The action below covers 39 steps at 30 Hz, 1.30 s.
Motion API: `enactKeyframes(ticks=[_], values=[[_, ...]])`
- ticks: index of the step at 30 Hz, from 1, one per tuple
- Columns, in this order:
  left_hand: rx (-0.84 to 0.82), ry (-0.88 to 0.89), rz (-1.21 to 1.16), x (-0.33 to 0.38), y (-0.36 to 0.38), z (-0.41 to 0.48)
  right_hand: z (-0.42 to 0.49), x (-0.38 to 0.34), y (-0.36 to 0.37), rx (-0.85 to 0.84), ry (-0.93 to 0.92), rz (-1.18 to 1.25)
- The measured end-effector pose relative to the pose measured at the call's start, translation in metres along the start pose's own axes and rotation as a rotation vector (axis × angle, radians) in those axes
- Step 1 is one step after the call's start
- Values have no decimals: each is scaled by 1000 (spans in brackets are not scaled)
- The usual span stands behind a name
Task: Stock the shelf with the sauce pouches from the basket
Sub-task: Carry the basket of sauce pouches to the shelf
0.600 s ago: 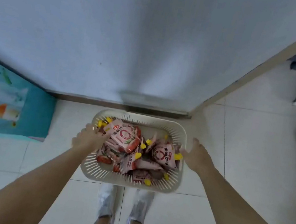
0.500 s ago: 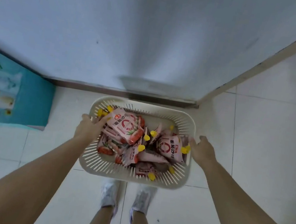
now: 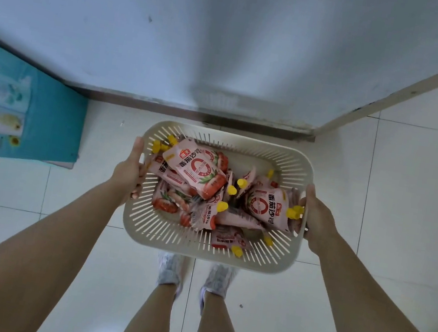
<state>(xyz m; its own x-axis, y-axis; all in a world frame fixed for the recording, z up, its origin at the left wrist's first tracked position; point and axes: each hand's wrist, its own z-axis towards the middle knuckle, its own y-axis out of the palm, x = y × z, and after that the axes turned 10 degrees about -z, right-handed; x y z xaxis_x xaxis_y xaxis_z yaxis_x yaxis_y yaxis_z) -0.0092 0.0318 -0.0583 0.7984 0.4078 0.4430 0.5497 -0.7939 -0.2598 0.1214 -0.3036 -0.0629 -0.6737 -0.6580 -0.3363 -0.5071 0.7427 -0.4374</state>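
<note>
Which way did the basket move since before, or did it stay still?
Yes, it moved up toward the camera. The basket looks bigger while the shoes stay the same size, and its near edge now reaches past the floor seam.

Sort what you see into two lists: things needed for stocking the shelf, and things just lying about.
Job: basket; sauce pouches piled in it; left hand and right hand gripping its sides.
Lying about: teal box on the floor; white shoes.
</note>
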Motion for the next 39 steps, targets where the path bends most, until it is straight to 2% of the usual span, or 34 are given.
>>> enactKeyframes(ticks=[8,13,20,25,28,32,39], values=[[-14,17,-61,-6,0,5,-1,6,0,-38,69,175],[-37,1,-51,-6,-2,4,-2,3,-3,-143,101,252],[-100,-73,-32,5,-9,-8,-8,-1,2,-128,126,289],[-95,-113,-93,-13,-22,-28,-27,-4,9,-131,123,310],[-90,-138,-183,-34,-45,-51,-55,-11,16,-179,103,310],[-20,-207,-335,-72,-98,-99,-104,-23,29,-250,77,193],[60,-276,-566,-125,-215,-228,-222,-56,74,-412,50,-40]])
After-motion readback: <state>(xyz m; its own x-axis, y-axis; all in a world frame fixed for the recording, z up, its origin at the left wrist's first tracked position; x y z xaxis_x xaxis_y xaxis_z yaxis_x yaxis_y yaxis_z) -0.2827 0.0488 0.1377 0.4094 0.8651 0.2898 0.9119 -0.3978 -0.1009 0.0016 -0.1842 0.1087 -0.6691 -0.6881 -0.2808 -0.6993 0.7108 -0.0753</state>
